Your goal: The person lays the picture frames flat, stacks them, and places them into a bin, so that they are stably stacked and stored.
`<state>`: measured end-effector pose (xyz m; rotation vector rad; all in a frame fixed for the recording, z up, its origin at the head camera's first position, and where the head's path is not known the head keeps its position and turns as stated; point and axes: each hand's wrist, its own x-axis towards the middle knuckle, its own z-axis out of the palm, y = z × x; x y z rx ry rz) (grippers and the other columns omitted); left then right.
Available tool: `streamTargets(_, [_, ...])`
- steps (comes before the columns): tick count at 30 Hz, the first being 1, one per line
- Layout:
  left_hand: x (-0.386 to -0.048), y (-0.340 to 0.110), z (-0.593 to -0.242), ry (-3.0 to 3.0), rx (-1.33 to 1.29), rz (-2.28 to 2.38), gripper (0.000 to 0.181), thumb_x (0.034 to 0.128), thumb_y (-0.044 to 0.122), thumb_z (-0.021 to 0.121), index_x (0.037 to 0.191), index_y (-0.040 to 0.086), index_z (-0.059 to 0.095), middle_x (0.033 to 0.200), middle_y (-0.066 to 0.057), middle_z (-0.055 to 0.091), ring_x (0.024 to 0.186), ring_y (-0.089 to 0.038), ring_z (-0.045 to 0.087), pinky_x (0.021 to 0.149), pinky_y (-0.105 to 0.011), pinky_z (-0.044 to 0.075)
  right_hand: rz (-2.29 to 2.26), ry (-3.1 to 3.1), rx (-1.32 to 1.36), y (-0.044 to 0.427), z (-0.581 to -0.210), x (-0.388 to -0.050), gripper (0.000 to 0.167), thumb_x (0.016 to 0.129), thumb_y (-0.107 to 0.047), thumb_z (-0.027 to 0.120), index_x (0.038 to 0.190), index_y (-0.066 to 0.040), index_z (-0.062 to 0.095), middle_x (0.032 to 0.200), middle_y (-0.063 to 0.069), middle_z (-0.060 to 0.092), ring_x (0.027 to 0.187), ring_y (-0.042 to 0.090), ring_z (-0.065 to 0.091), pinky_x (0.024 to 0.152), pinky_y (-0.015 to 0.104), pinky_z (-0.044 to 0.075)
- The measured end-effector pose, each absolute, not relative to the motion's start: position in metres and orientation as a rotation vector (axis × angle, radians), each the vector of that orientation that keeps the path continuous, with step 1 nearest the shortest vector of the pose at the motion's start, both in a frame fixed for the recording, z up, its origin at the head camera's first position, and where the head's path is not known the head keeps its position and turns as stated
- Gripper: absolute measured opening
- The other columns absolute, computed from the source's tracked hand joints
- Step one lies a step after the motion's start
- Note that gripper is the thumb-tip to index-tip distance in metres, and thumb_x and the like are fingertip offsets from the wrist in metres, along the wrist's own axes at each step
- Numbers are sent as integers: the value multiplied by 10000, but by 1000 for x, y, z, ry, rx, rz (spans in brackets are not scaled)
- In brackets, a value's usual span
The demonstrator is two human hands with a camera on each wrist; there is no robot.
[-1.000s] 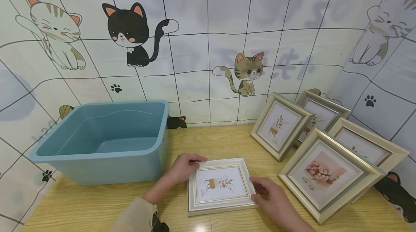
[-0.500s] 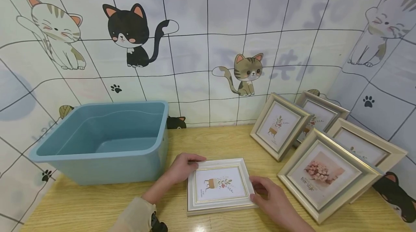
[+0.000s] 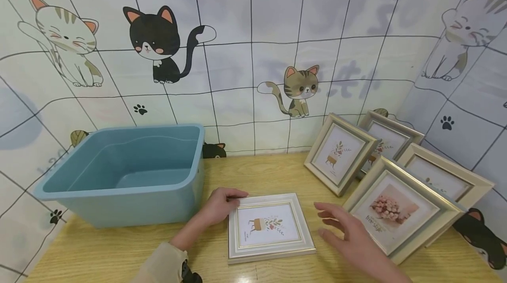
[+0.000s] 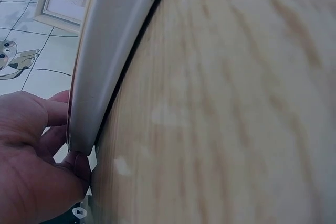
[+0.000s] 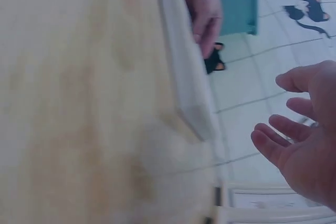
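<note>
Shifted since the earlier frame: off the 3 o'clock edge of the white picture frame (image 3: 272, 226) and out to that side with the right grip (image 3: 350, 232), now apart from it, loosely curved and released. No change to be told with the left grip (image 3: 218, 206), pinching near the 10 o'clock corner, nor in the lie of the white picture frame: flat on the table (image 3: 253, 173), face up, design turned sideways. Look for the blue tub (image 3: 130, 208) at 10 o'clock from there, and for the standing frames (image 3: 394, 215) at 2 to 3 o'clock, the nearest now partly hidden behind the right grip.

Judged by looks: likely light and stiff, perhaps slick along the smooth border, probably fragile across the front; impossible to tell whether glass or plastic. Best to take hold by the border at 9 and 3 o'clock, keeping pressure off the middle.
</note>
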<state>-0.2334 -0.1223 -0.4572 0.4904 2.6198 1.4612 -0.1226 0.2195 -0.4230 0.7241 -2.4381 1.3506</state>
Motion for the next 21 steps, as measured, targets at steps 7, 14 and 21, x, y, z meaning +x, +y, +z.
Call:
streamTargets(7, [-233,-123,-457,2628,488,1441,281,976,-42,600,1160,70,781,1223,-117,712,1156,-290,625,904,-410,518,1169,-2307,859,250,-372,-115,697,799,241,703,1434,6,540,1390,-18,586,1221,31,556,998,142,433])
streamTargets(14, [-233,-123,-457,2634,484,1425,280,975,-32,607,1154,86,788,1208,-101,717,1073,-229,627,841,-357,506,924,-2358,729,282,-331,-98,755,771,247,725,1455,-7,532,1438,-43,550,1235,-23,536,945,81,424])
streamTargets(21, [-234,-123,-458,2637,499,1433,278,975,-30,608,1151,86,790,1193,-95,723,1027,-206,624,824,-349,497,880,-2345,566,320,-310,-98,725,842,221,687,1496,-29,500,1466,-100,513,1260,-63,477,977,44,350])
